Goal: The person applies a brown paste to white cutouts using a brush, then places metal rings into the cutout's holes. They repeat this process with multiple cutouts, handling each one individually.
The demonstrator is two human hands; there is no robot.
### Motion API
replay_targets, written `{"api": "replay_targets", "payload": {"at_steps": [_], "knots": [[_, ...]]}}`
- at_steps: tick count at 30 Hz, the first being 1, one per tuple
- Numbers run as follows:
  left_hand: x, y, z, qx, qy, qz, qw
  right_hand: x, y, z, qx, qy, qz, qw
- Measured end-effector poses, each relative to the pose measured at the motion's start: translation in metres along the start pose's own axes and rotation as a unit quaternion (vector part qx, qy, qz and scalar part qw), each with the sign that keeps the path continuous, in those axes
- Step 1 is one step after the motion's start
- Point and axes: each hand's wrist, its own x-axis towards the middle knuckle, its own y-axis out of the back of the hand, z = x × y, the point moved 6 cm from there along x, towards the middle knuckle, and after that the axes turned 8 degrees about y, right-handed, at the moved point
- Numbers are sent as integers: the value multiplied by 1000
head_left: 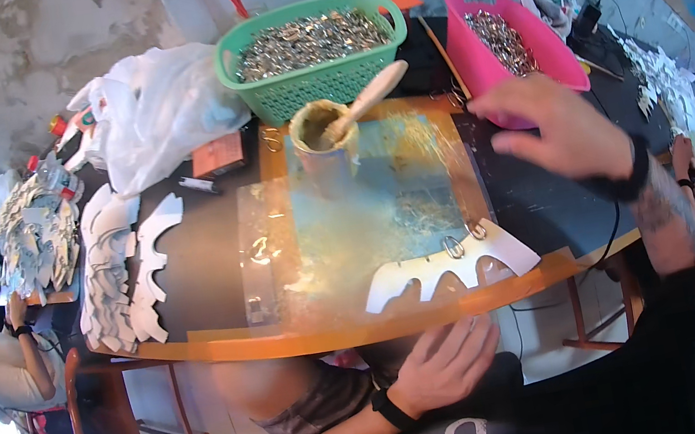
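Observation:
My right hand hovers at the near side of the pink basket, which has metal buckles inside. Its thumb and fingers are apart, and nothing shows between them. My left hand is just off the table's front edge, fingers stretched out, holding nothing. Closest to it on the table lies a white scalloped strip with arched cut-outs. Two metal buckles sit along its upper edge. Behind the strip, a smeared tub of paste stands with a wooden-handled brush leaning in it.
A green basket full of metal buckles stands at the back. Left of it are a white plastic bag and a small orange box. Stacked white strips lie at the left. Other people sit at both sides.

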Motion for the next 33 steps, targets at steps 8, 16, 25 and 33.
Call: {"api": "replay_targets", "payload": {"at_steps": [8,16,25,33], "knots": [[-21,33,-18,-81,-19,44,996,192,-19,116,-30,-34,-26,999],[-56,48,-43,-89,53,61,993,255,-68,171,-336,-65,-96,935],[-59,58,-63,-99,74,60,991,248,-78,172,-325,-27,-155,932],[-80,75,-49,-71,105,38,991,239,-51,183,-183,-71,-9,980]]}}
